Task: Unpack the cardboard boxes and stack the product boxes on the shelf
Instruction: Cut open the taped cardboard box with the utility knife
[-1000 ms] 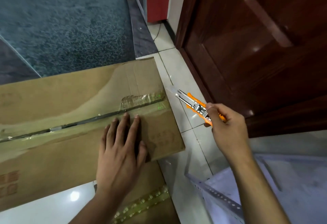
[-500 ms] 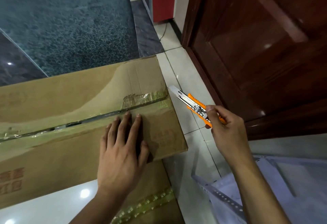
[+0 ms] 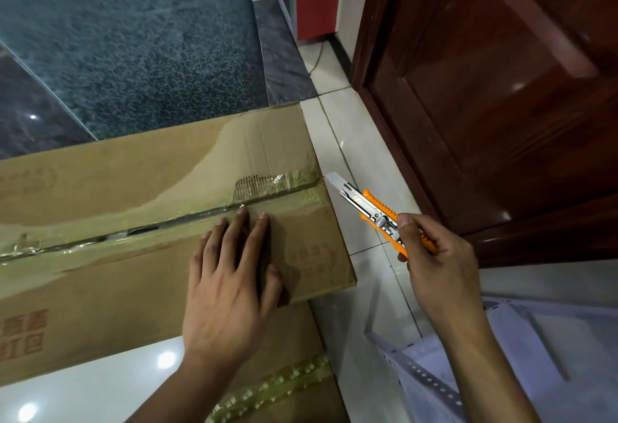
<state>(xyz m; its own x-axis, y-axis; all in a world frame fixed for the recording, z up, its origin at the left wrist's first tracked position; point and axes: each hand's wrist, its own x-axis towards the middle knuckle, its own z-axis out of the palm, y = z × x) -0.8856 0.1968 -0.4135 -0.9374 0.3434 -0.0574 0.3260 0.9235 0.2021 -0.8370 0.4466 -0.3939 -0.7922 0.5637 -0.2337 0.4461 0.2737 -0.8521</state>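
A large flat cardboard box [image 3: 110, 195] lies on the floor, its top flaps joined by a taped seam running left to right. My left hand [image 3: 230, 275] presses flat on the near flap, fingertips just short of the seam. My right hand [image 3: 434, 265] grips an orange utility knife [image 3: 378, 213] to the right of the box. The blade is out and points at the seam's right end without touching it. A second cardboard box [image 3: 294, 372] with yellowish tape lies under the near right corner.
A dark wooden door [image 3: 485, 88] stands close on the right. A white metal shelf part [image 3: 521, 349] with a perforated rail lies at bottom right. Blue-grey carpet [image 3: 133, 38] lies beyond the box; glossy white floor tiles [image 3: 354, 141] run between box and door.
My left hand slid slightly up the flap toward the seam. The knife blade moved a little closer to the box's right edge. The view shifted slightly.
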